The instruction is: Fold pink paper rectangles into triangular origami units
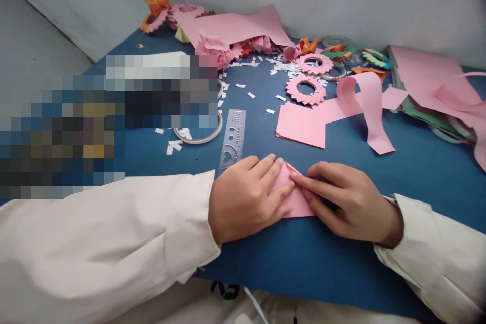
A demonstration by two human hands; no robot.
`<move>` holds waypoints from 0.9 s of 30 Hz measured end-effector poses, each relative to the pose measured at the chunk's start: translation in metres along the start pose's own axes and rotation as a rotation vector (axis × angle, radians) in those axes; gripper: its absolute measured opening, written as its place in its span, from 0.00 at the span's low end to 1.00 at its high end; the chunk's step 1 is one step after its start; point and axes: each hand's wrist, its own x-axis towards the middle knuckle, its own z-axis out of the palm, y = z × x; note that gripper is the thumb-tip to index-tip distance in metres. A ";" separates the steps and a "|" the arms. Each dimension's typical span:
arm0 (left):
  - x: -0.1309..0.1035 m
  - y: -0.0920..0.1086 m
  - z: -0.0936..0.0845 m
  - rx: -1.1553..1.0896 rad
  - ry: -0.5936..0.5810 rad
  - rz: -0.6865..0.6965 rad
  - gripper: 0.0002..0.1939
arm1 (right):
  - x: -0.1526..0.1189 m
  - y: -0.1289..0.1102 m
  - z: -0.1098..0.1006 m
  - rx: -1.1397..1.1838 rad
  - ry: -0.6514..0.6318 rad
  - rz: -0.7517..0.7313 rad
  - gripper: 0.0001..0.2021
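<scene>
A small pink sheet of paper (297, 206) lies on the blue table in front of me, with a folded point at its upper edge. My left hand (250, 197) rests over the paper's left part, its fingers pressing it down. From the other side, my right hand (341, 197) holds the slanted folded edge at its fingertips. Both hands partly cover the paper. Just beyond my left hand is a clear plastic stencil ruler (232, 136), its lower end hidden. A stack of pink paper squares (301, 126) sits farther out, above the sheet.
Pink paper rings (306, 90), a long curling pink strip (370, 106) and white scraps (279, 68) lie beyond the stack. Rolls of tape (201, 140) are at left. Larger pink sheets (429, 76) lie at right, and crumpled paper flowers (214, 50) line the wall.
</scene>
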 end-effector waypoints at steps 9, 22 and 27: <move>-0.001 -0.001 -0.002 -0.019 0.001 -0.008 0.18 | 0.000 0.000 0.000 0.004 0.008 -0.010 0.17; 0.001 -0.001 -0.002 -0.007 -0.009 0.008 0.18 | -0.001 -0.001 0.001 -0.055 0.030 0.000 0.15; 0.001 -0.001 -0.003 -0.008 -0.005 0.014 0.18 | 0.000 -0.001 0.001 -0.069 0.033 -0.001 0.14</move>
